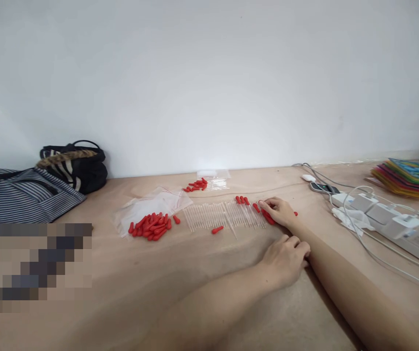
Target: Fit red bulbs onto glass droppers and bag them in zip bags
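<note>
My right hand (278, 210) reaches over the right end of a row of thin clear dropper tubes (205, 216), its fingers closed on red rubber dropper bulbs (268, 217). Which bulb is pinched is partly hidden by the fingers. Nearer to me, my left hand (286, 258) rests on the table with curled fingers against the right forearm; its fingertips and anything inside are hidden. Just beyond the tubes lie a few red bulbs (242, 200), and a single bulb (217, 229) lies on the near side. One tube (231, 226) sits slanted across the row.
A heap of red bulbs (152, 226) lies on clear zip bags (136, 209) to the left. Further back are more bulbs (196, 185) beside another clear bag (218, 183). White power strips with cables (395, 224) and stacked colourful sheets (410, 178) occupy the right; bags (29, 190) stand left.
</note>
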Demonstrator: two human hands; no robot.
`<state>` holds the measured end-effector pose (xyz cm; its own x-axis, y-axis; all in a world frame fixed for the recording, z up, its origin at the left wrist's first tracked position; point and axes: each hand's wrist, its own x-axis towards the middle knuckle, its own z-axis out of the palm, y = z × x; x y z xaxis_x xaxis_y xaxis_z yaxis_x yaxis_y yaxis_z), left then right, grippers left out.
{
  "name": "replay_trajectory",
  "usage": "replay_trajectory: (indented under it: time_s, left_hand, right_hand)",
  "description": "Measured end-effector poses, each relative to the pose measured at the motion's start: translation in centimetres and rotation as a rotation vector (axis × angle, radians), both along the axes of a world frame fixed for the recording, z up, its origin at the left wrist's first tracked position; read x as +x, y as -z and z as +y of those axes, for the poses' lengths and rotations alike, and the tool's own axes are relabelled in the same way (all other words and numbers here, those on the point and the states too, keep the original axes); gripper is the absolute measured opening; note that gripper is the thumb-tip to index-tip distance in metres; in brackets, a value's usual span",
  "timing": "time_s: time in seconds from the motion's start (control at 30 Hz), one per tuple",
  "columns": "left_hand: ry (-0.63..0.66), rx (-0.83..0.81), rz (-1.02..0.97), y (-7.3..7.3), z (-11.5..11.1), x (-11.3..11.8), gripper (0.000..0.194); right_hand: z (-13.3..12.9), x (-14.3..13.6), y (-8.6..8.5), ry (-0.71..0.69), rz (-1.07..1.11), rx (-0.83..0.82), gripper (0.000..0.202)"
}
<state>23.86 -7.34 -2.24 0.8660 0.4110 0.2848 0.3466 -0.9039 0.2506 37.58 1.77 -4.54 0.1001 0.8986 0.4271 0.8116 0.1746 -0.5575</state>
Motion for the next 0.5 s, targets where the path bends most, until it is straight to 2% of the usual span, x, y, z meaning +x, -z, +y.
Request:
replay_trajectory:
  time_s: [0.13,0.23,0.33,0.47,0.5]
  left_hand:
    - [0.028,0.134,0.044,0.1,-0.7,0.2,0.016]
    - [0.06,0.292,0.062,-0.6,-0.5,-2.2,0.017]
    - [-0.122,0.391,0.092,-2.1,1.6,-7.7,0.022]
    - [-0.553,0.389,0.191,-3.4,6.3,-17.6,0.033]
    - [-0.622,0.385,0.224,-3.4,7.2,-19.7,0.032]
  right_hand:
    - [-0.7,0.5,-0.2,-0.124,-0.075,-0.015,0.035]
    - [-0.9,0.9,-0.1,-0.157,-0.131,-0.021,0.034]
    - [-0.9,0.9,0.0,-0.139,-0.131,-0.026,0.032]
    - [-0.7,0.4,0.1,-0.065,-0.147,-0.013,0.028]
    - [-0.7,0.3,0.1,-0.048,-0.153,-0.01,0.028]
